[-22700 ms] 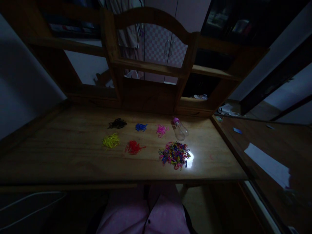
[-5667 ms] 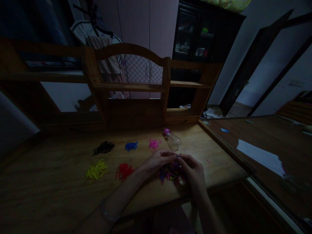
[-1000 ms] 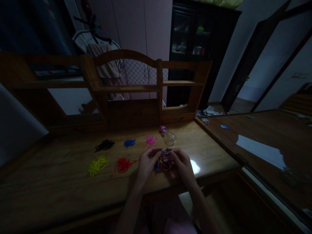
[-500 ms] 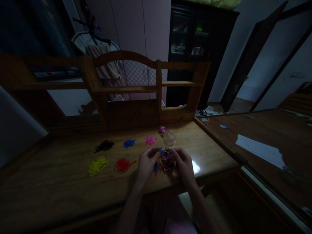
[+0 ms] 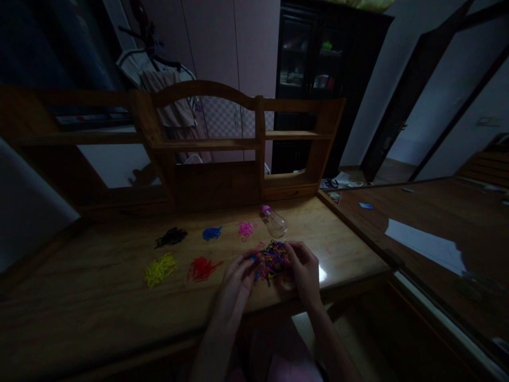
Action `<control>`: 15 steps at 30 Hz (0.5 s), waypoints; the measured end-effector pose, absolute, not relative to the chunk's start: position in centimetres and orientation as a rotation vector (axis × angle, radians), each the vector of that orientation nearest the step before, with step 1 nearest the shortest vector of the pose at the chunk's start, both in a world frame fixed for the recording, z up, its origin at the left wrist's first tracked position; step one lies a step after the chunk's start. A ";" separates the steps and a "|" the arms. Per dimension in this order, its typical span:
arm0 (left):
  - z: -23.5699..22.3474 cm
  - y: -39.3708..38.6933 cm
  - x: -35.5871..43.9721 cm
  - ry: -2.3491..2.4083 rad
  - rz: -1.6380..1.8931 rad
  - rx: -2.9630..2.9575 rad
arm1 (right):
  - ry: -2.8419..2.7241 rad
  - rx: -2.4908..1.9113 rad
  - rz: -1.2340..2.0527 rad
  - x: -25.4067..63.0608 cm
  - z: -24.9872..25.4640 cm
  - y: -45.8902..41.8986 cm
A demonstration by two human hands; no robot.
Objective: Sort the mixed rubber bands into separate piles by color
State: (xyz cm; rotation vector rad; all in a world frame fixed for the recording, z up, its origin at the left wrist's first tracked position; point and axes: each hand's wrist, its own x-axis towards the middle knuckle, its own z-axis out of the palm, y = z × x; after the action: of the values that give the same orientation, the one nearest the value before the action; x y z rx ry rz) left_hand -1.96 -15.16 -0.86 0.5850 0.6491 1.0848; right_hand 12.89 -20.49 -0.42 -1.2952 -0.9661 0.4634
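Note:
A tangled bunch of multicoloured rubber bands (image 5: pixel 272 261) sits between my hands near the desk's front edge. My right hand (image 5: pixel 306 269) grips the bunch from its right side, thumb and fingers closed on it. At the bunch's left side, my left hand (image 5: pixel 237 276) has its fingertips pinched, with a bit of blue band showing at them. Sorted piles lie further left and back: black bands (image 5: pixel 170 237), blue bands (image 5: pixel 212 233), pink bands (image 5: pixel 246 229), yellow bands (image 5: pixel 160 269) and red bands (image 5: pixel 203 268). Dim light blurs single bands.
Behind the bunch, a clear bottle with a pink cap (image 5: pixel 275 223) lies on its side on the wooden desk (image 5: pixel 119 313). A wooden shelf frame (image 5: pixel 210 144) rises along the back. To the right, a brown surface holds white paper (image 5: pixel 423 244).
My left hand has turned and drawn slightly down and left, its thumb no longer on top of the bunch. The bunch looks looser. My right hand has barely shifted.

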 end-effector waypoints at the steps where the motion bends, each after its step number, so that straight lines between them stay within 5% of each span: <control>1: -1.1 -15.8 -1.9 0.637 1.086 0.500 | -1.008 -1.317 0.413 12.5 -0.1 -21.1; 10: -1.0 -22.8 -3.2 0.592 1.058 0.365 | -1.698 -1.389 0.110 7.9 -0.5 -26.8; 15: -1.3 -22.4 -5.1 0.606 1.135 0.393 | -1.611 -1.411 0.162 9.0 0.0 -26.3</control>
State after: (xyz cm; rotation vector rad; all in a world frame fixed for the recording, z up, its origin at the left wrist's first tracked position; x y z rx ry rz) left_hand -5.12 -22.36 -1.31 0.3931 0.6062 1.1350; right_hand 9.01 -26.27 -0.04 -1.4110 -1.6112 0.1619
